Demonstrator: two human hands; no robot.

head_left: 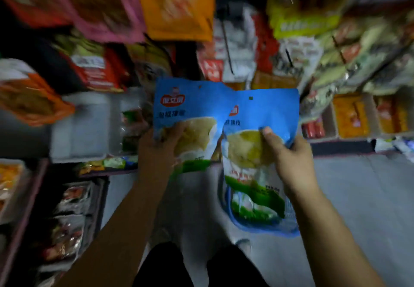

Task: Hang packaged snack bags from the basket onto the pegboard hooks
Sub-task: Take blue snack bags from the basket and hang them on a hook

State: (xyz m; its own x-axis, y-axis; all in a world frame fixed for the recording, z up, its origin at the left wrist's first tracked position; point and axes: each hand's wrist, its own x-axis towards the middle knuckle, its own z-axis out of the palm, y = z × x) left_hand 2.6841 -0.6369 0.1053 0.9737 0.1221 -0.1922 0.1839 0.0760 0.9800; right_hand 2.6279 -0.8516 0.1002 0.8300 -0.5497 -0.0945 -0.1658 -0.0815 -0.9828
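We hold two blue snack bags up before hanging packets. Left hand (pixel 156 145) grips left bag (pixel 186 111) at lower edge, fingers curled round. Right hand (pixel 289 154) pinches right bag (pixel 264 111), thumb on front. Bags overlap. Blue basket (pixel 251 225) below right bag.

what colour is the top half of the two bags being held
Bright blue on both the left bag and the right bag, seen in the head view.

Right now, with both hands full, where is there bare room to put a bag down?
The grey floor right of the right hand and blue bags looks bare. The pale shelf top left of the left hand seems open too, though blurred. Above, the hanging packs crowd together.
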